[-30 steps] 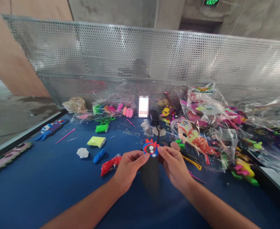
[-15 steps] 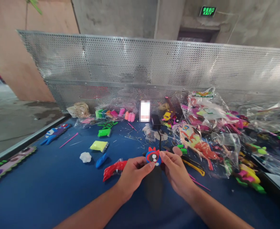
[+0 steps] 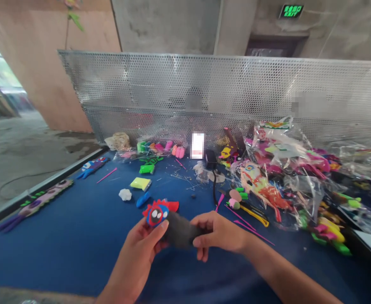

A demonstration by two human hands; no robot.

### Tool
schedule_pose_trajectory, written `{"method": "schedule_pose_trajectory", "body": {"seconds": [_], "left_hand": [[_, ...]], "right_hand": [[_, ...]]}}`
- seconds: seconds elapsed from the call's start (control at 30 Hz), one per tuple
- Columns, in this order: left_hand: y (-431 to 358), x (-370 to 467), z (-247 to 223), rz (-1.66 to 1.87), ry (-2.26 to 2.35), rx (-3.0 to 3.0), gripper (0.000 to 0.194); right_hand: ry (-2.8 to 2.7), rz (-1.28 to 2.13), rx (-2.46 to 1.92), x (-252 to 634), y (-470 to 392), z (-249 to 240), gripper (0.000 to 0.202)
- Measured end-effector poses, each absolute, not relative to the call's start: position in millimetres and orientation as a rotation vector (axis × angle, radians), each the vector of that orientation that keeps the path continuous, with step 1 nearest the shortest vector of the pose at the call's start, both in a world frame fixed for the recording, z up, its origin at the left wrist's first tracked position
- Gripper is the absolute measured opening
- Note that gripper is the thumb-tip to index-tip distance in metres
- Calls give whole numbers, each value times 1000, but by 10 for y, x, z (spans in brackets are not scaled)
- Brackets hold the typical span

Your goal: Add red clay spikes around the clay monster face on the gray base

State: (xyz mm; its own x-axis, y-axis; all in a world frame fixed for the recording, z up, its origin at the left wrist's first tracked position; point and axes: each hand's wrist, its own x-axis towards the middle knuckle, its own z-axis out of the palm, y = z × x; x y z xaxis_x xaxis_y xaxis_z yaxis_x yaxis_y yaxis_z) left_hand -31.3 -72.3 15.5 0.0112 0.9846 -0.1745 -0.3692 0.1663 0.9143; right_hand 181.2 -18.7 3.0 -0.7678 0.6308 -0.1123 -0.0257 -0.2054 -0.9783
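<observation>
Both of my hands hold a clay figure with a dark grey body (image 3: 180,230) and a red-and-blue head with white eye spots (image 3: 156,214). My left hand (image 3: 141,242) pinches it just below the head, thumb on top. At the right end of the grey body, the fingers of my right hand (image 3: 215,232) are closed around it; the body is blurred there. Behind the head shows part of a red piece (image 3: 173,206), mostly hidden. A blue clay lump (image 3: 143,199) lies just beyond my left hand, near a white lump (image 3: 125,194) and a yellow clay packet (image 3: 140,183).
Pink sticks (image 3: 245,219) and a yellow-and-black cutter (image 3: 255,214) lie right of centre. Plastic-wrapped clay pieces (image 3: 267,185) pile up at the right. Finished-looking clay strips (image 3: 47,200) line the left edge. A perforated metal screen (image 3: 160,84) stands behind a lit phone-like screen (image 3: 198,145).
The figure has moved left and turned, its grey body now pointing right. My right hand has shifted from the head to the body's far end. The view has swung left.
</observation>
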Motion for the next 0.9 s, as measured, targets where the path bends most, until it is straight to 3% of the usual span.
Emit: {"method": "schedule_pose_trajectory", "body": {"seconds": [0.33, 0.57, 0.73, 0.9], "left_hand": [[-1079, -457, -11, 1303, 1105, 745, 38], [-1068, -548, 6, 1001, 1408, 1062, 75], [-1034, -705, 17, 949, 1602, 1525, 64], [-1133, -921, 95, 925, 1800, 1681, 49]], "right_hand": [[-1964, 1761, -861, 1853, -174, -28, 35], [-2251, 1507, -981, 1931, -186, 26, 31], [-2597, 759, -929, 1977, -176, 30, 29], [-2627, 444, -1118, 2066, -95, -16, 37]]}}
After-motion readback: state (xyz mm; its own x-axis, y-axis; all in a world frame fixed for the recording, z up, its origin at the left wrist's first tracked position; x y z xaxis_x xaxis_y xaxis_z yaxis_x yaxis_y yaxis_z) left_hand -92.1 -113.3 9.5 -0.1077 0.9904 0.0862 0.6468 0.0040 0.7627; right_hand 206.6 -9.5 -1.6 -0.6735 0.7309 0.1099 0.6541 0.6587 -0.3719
